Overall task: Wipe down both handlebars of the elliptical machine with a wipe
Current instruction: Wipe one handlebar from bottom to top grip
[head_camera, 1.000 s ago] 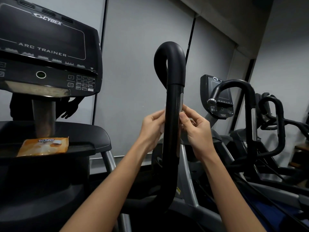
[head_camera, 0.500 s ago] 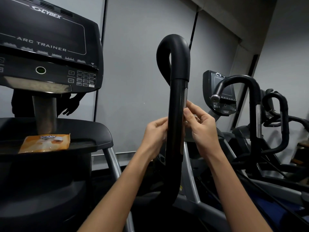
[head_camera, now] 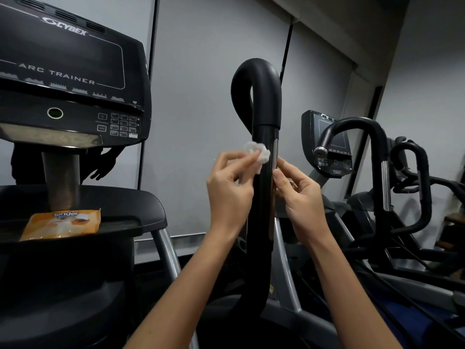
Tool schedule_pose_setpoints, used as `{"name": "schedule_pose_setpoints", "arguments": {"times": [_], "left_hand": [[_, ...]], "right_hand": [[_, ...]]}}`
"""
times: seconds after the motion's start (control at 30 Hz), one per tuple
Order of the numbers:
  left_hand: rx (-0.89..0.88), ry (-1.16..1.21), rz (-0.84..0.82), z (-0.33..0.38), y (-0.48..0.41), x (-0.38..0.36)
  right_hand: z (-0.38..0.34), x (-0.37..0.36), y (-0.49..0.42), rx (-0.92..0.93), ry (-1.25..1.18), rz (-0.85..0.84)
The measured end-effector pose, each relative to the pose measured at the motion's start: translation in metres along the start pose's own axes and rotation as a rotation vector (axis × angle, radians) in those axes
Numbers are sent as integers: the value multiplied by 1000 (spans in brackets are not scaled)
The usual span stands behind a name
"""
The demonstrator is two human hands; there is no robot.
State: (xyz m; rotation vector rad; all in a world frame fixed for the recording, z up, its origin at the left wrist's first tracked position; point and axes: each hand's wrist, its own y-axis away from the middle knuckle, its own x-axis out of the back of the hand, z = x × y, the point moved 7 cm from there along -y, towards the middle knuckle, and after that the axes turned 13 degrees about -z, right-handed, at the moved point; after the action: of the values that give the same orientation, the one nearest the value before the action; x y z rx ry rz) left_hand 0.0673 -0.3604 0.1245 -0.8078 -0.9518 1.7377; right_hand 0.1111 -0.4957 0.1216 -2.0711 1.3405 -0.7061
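Note:
A tall black handlebar (head_camera: 264,102) with a hooked top stands upright in the middle of the view. My left hand (head_camera: 230,190) is at its left side and pinches a crumpled white wipe (head_camera: 258,152), which lies against the bar just below the joint of the grip. My right hand (head_camera: 300,197) is at the bar's right side, its thumb and fingertips touching the bar beside the metal sensor strip (head_camera: 275,154). The machine's other handlebar is out of view.
The Cybex console (head_camera: 68,79) rises at the left, with an orange wipe packet (head_camera: 61,224) lying on its black tray (head_camera: 141,207). More black exercise machines (head_camera: 377,172) stand close on the right. A grey wall is behind.
My left hand has come out from behind the bar and the white wipe now shows, pinched in its fingers against the bar. The right hand has stayed beside the sensor strip.

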Motion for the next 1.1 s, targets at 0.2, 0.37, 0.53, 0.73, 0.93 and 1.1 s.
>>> {"name": "schedule_pose_setpoints", "arguments": {"times": [0.2,0.37,0.53,0.73,0.93,1.1], "left_hand": [[469,444,-165,-46,-20,-11],[240,283,-40,-17,4,0],[436,423,-107,-38,-5,-10],[481,545,-137,-47,10,-15],[107,51,-20,-2,-3,-3],[401,415,-128,-42,-27,-16]], "right_hand": [[-2,0,1,-9,20,3],[0,-1,1,-19,-23,15],[-2,-1,1,-18,-7,9],[-1,-1,2,-24,-5,11],[3,1,1,-16,-4,16],[3,1,0,-18,15,5]]}}
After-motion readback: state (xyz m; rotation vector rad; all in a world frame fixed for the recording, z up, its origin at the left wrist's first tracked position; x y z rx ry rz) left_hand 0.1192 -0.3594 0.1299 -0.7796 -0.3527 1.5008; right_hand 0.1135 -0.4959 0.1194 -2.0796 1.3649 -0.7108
